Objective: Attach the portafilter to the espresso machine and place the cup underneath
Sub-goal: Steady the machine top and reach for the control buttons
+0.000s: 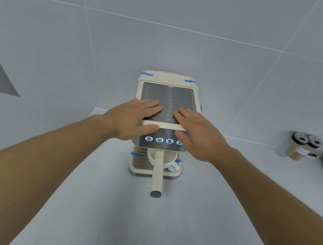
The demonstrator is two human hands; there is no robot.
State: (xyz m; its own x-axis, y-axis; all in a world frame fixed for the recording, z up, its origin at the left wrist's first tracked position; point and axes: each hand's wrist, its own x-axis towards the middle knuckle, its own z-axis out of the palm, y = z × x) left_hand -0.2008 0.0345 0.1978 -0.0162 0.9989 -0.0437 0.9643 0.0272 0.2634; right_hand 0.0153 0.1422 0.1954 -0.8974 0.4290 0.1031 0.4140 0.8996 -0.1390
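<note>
Head view: I see my left hand (135,117) and right hand (195,131) spread flat, gripping nothing, on the machine (166,99); portafilter (157,175) sits locked above the cup (167,162).

No text, brand or number can be read; the espresso machine (165,110) shows only four lit ring buttons (159,140), their small icons too blurred.
</note>
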